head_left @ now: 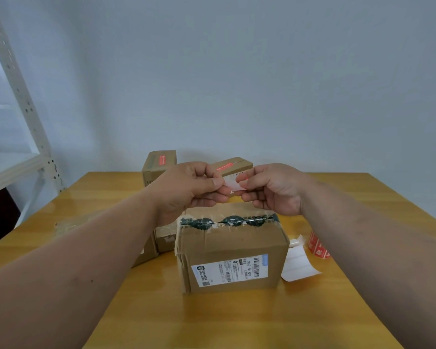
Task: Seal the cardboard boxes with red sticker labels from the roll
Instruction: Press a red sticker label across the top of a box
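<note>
- Sticker (233,183) is pinched between left hand (186,190) and right hand (275,190), being peeled from its backing.
- Next, I judge: press it across the taped seam of the near box (233,248).

The label roll (318,244) sits half hidden behind the right forearm. The shipping label (230,269) print is too small to read.

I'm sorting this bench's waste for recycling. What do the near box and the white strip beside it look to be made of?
Near box: matte brown cardboard, judging by its creased flaps, with glossy clear tape over the dark-printed top seam. White strip: probably smooth label backing paper, thin and curling, showing empty label outlines.
</note>
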Demonstrator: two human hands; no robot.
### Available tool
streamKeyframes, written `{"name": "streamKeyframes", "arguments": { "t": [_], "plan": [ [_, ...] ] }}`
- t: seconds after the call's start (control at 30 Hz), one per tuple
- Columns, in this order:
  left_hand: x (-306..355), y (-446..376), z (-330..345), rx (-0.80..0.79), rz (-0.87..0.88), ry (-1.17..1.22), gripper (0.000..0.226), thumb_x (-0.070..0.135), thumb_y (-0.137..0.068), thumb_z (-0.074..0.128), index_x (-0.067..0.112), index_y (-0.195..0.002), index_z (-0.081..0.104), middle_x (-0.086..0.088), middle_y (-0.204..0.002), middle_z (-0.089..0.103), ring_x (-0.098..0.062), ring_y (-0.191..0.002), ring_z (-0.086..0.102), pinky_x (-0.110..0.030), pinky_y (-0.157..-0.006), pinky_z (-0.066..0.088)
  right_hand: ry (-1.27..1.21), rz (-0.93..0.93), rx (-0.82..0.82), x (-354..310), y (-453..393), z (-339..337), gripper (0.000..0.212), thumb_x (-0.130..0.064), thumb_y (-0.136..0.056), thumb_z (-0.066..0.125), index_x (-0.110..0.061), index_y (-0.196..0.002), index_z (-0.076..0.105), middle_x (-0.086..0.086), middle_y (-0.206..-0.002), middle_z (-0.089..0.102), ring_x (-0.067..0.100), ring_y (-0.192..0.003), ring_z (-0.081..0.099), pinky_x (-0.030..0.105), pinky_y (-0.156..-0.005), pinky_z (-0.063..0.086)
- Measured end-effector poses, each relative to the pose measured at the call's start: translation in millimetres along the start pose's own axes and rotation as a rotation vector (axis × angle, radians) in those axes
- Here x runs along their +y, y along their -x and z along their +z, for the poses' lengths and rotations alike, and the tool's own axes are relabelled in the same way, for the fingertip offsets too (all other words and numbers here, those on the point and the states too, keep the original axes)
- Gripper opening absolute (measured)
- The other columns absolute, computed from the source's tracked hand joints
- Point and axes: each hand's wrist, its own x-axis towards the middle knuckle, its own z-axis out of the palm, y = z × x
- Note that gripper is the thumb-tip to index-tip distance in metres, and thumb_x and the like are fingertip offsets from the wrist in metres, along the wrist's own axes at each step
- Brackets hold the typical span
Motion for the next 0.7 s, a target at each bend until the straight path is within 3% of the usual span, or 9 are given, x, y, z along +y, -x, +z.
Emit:
{"name": "streamKeyframes", "arguments": {
  "t": [0.17,0.33,0.47,0.57,0.7],
  "plan": [
    [-3.3,3.0,-4.4,0.044,-0.065,0.03,0.012,0.009,-0.094,0.059,0.002,-0.088,0.067,-0.019,-0.09,0.074,-0.024,-0.078,0.072,-0.029,-0.07,0.059,0.01,-0.022,0.024,5.6,0.8,-1.5,0.02,0.006,-0.087,0.06,-0.013,-0.09,0.059,0.008,-0.077,0.073,0.013,-0.062,0.068,0.022,-0.058,0.045],
    [-0.3,6.7,3.2,0.12,-0.133,-0.211,0.045,0.051,-0.084,0.065,0.007,-0.094,0.065,-0.008,-0.081,0.07,-0.018,-0.071,0.067,-0.03,-0.064,0.058,-0.005,-0.097,0.074,5.9,1.1,2.7,0.02,0.01,-0.087,0.058,-0.01,-0.09,0.058,0.015,-0.083,0.07,0.016,-0.063,0.069,0.025,-0.059,0.046],
    [7.9,7.3,16.9,0.108,-0.219,-0.289,0.065,0.073,-0.078,0.05,0.01,-0.09,0.061,-0.007,-0.075,0.066,-0.016,-0.063,0.064,-0.028,-0.058,0.054,0.075,-0.196,0.148,2.8,4.3,9.9,0.018,0.006,-0.085,0.065,-0.01,-0.08,0.059,0.006,-0.065,0.071,0.017,-0.061,0.066,0.027,-0.061,0.049],
    [9.5,7.1,23.3,0.093,-0.221,-0.335,0.058,0.068,-0.079,0.057,0.011,-0.091,0.061,-0.004,-0.073,0.066,-0.013,-0.06,0.064,-0.026,-0.058,0.053,0.131,-0.232,0.169,0.3,6.5,14.4,0.019,0.004,-0.086,0.064,-0.011,-0.077,0.06,0.003,-0.062,0.07,0.017,-0.061,0.066,0.028,-0.062,0.051],
    [5.2,7.2,20.7,0.111,-0.184,-0.33,0.017,0.026,-0.09,0.069,0.013,-0.085,0.059,-0.006,-0.073,0.068,-0.013,-0.06,0.064,-0.024,-0.054,0.051,0.12,-0.202,0.15,0.9,7.4,10.1,0.014,0.0,-0.09,0.063,-0.012,-0.081,0.06,0.013,-0.078,0.072,0.021,-0.068,0.069,0.029,-0.064,0.052]
  ]
}}
